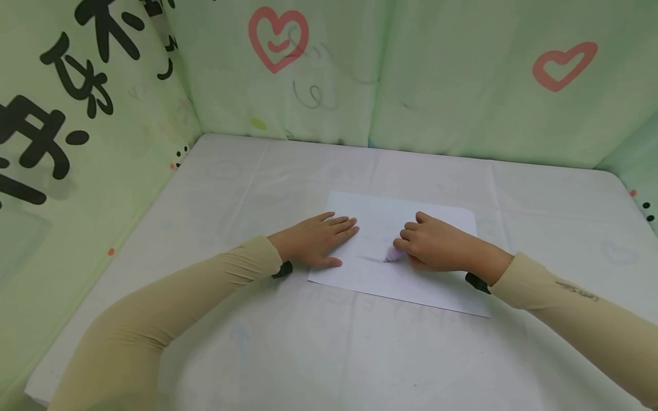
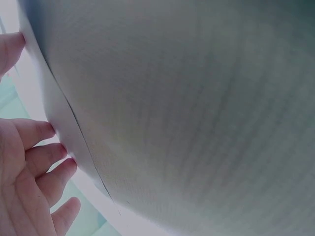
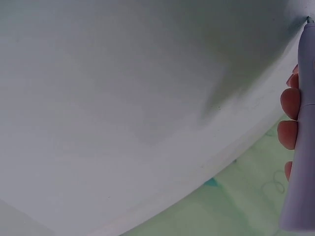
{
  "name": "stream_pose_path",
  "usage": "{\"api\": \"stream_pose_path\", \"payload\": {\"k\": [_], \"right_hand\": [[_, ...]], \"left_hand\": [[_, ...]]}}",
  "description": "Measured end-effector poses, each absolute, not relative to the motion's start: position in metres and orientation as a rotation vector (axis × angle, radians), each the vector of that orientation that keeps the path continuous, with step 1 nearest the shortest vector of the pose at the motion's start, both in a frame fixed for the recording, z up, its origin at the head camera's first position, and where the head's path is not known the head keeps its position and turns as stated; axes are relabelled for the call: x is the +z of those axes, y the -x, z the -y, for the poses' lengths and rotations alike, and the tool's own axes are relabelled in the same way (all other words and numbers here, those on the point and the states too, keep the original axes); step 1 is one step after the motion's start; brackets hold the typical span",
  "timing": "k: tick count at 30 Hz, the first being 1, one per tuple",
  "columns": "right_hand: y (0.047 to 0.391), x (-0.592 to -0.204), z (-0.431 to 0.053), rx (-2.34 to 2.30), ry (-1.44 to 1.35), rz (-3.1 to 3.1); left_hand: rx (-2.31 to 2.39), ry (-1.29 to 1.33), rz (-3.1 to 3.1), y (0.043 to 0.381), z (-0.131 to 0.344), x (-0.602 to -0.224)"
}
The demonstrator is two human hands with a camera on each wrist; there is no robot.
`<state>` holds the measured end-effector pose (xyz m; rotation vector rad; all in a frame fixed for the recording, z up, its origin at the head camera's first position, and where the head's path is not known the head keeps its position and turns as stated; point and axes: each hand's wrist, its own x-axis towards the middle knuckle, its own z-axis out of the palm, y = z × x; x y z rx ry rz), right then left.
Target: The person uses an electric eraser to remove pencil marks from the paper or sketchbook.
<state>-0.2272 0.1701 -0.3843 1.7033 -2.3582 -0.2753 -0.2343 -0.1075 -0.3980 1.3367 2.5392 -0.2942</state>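
Observation:
A white sheet of paper (image 1: 380, 285) lies on the white table. My left hand (image 1: 317, 238) rests flat on its left part, fingers spread; in the left wrist view, the fingertips (image 2: 64, 169) of that hand press on the paper. My right hand (image 1: 437, 245) grips a thick lavender pen-shaped tool (image 1: 394, 254), its fingers curled round the body. The narrow tip points left, at or just above the middle of the sheet. Up close in the right wrist view, the tool (image 3: 302, 157) has a tapered front; its exact kind is unclear. A faint dark streak shows left of the tip.
The white-covered table (image 1: 247, 354) spreads around the paper. A pale green curtain (image 1: 452, 103) with pink hearts hangs along the back edge, and another green panel (image 1: 77, 228) with black characters stands at the left. Dark straps (image 1: 283, 270) show at both wrists.

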Motion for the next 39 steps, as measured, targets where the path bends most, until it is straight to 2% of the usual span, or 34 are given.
{"api": "stream_pose_path", "payload": {"k": [39], "right_hand": [[0.2253, -0.383, -0.1683, -0.268, -1.714, 2.361]], "left_hand": [[-0.283, -1.318, -2.534, 0.2366, 0.1073, -0.4015]]}}
